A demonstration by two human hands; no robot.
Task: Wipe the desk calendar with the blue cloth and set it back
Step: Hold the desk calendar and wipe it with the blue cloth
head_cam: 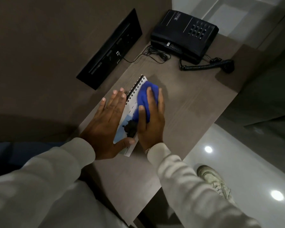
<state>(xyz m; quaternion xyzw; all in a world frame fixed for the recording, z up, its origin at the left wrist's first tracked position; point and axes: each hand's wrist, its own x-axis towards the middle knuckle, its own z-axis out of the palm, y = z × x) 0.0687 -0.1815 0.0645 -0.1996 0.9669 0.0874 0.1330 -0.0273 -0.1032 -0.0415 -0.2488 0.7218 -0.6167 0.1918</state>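
Note:
The desk calendar, white with a black spiral binding and a blue picture, lies flat on the brown desk. My left hand rests flat on its left part with fingers spread, thumb across the lower edge. My right hand presses the bunched blue cloth onto the calendar's right half. The cloth covers the upper right of the page.
A black telephone with a coiled cord sits at the far end of the desk. A black socket panel is set in the wall on the left. The desk edge drops to a glossy floor on the right, where a pale shoe shows.

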